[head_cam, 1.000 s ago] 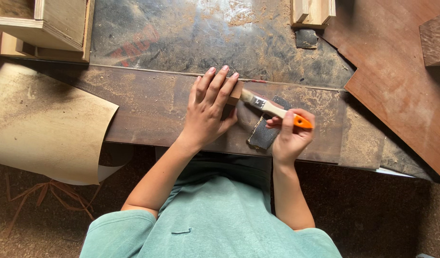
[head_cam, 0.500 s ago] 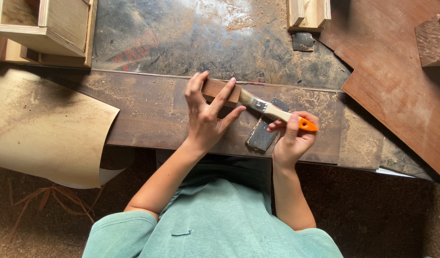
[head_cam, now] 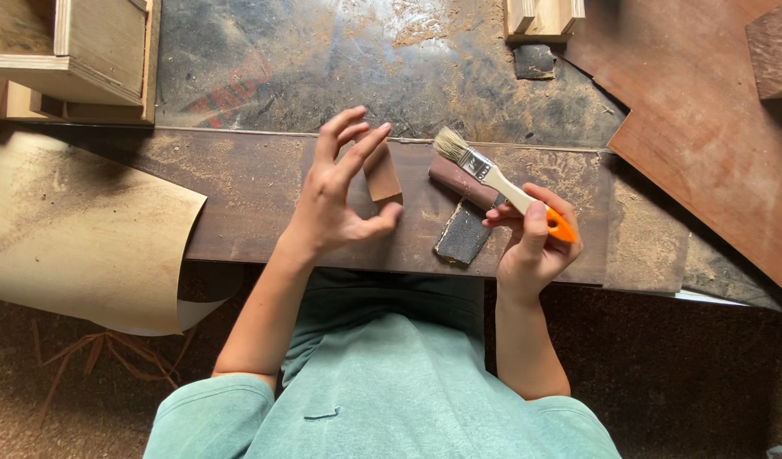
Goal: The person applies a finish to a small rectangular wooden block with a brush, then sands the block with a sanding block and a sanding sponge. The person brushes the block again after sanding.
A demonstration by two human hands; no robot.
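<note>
- Pale veneer sheet [head_cam: 76, 238] curls over the bench's left edge, well apart from both hands.
- Plywood box [head_cam: 68, 55] sits at the upper left corner; its inside is mostly out of frame, so I cannot tell what it holds.
- Dark wooden plank [head_cam: 238, 195] runs across the bench, dusted with sawdust, and both hands work above it.
- Left hand [head_cam: 336, 200] is lifted with fingers spread and loosely curled, gripping nothing firmly; its fingertips and thumb just touch a small brown wood block [head_cam: 381, 174] standing on the plank right beside the palm.
- Dark flat piece [head_cam: 463, 231] lies on the plank between the two hands, with a reddish strip [head_cam: 459, 180] just above it.
- Paintbrush [head_cam: 493, 177], pale handle with an orange end, points its bristles up-left toward the block.
- Right hand [head_cam: 534, 242] grasps the paintbrush handle near its orange end, fingers wrapped around it.
- Reddish-brown board [head_cam: 705, 127] lies at an angle on the right, well apart from the hands.
</note>
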